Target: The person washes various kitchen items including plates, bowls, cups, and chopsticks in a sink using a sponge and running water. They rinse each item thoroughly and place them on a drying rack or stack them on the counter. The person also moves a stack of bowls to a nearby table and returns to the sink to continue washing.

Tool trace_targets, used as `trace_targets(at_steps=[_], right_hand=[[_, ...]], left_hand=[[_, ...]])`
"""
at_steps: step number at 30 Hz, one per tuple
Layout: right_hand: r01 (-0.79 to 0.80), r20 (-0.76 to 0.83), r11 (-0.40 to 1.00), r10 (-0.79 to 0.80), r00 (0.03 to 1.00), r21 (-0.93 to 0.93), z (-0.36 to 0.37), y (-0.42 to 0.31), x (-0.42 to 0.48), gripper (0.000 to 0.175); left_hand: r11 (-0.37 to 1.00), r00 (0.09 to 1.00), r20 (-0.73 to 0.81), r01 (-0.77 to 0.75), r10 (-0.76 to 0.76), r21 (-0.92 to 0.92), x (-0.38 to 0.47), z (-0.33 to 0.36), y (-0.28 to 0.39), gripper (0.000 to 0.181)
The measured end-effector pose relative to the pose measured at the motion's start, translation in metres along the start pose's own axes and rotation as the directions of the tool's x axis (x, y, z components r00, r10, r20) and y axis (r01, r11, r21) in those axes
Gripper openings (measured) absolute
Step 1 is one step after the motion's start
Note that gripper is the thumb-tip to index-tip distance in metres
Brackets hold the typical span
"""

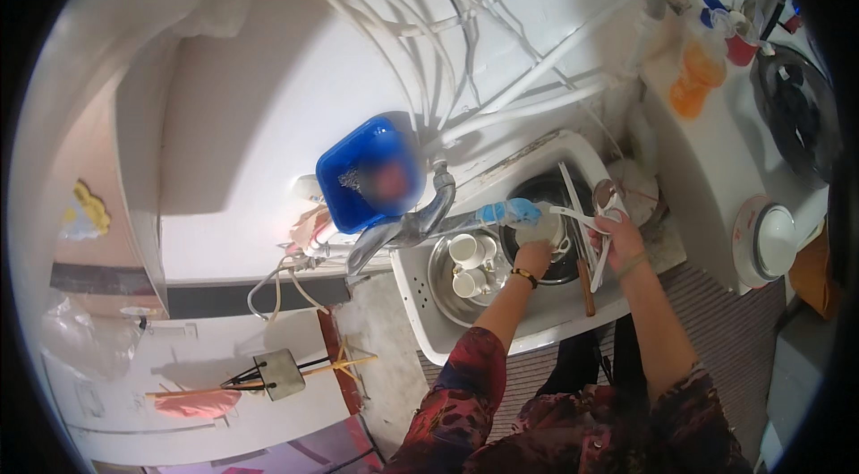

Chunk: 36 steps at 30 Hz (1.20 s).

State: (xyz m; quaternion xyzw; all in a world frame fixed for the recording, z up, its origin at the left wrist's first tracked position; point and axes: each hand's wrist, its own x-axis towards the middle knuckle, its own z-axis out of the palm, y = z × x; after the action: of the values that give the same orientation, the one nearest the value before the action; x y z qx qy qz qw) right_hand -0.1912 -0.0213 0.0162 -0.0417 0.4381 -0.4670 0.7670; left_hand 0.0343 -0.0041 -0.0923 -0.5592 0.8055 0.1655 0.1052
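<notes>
My right hand (623, 240) grips white soup spoons (578, 213) at the right side of the sink (463, 343). A round metal spoon or ladle head (604, 191) shows just beyond its fingers. My left hand (535, 258) reaches into a black basin (511, 252), by a pale round dish (547, 225); its fingers are mostly hidden, and I cannot tell whether they grip anything. Above the dish is the blue-wrapped end of the tap (513, 211). Left of my left hand, white cups (468, 282) stand in a steel bowl (439, 293).
A wooden-handled utensil (586, 289) lies across the basin's right side. The grey tap pipe (409, 231) crosses over the sink's left part. A blue plastic basket (339, 195) hangs on the wall. At right, bowls (775, 242) and a black-rimmed lid (792, 111) rest on a ledge.
</notes>
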Motion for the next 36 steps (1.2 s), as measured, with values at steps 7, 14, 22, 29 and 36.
trace_targets(at_steps=[7, 14, 22, 29, 36], right_hand=[[0.042, 0.06, 0.999, -0.041, 0.997, -0.011, 0.015, -0.017, -0.019, 0.025], [0.053, 0.025, 0.999, -0.053, 0.998, 0.001, 0.015, -0.031, -0.025, 0.024], [0.07, -0.014, 0.996, -0.069, 0.997, 0.058, -0.009, -0.034, -0.028, 0.021], [0.037, -0.013, 0.997, -0.036, 0.999, 0.074, -0.004, -0.043, -0.05, 0.022], [-0.16, 0.264, 0.983, 0.131, 0.955, 0.09, -0.011, -0.014, -0.03, 0.024]], left_hand=[[0.457, 0.951, 0.014, 0.162, -0.309, -0.875, -0.009, -0.025, -0.035, 0.018], [-0.206, 0.851, -0.063, -0.197, -0.521, -0.959, -0.007, -0.046, -0.004, 0.028], [-0.918, 0.926, 0.182, -0.27, -0.33, -0.292, 0.042, -0.03, 0.051, 0.034], [-0.932, 0.924, 0.169, -0.313, -0.343, -0.181, 0.048, -0.001, 0.034, 0.035], [-0.912, 0.981, 0.106, -0.108, -0.163, -0.395, 0.005, -0.042, 0.031, 0.043]])
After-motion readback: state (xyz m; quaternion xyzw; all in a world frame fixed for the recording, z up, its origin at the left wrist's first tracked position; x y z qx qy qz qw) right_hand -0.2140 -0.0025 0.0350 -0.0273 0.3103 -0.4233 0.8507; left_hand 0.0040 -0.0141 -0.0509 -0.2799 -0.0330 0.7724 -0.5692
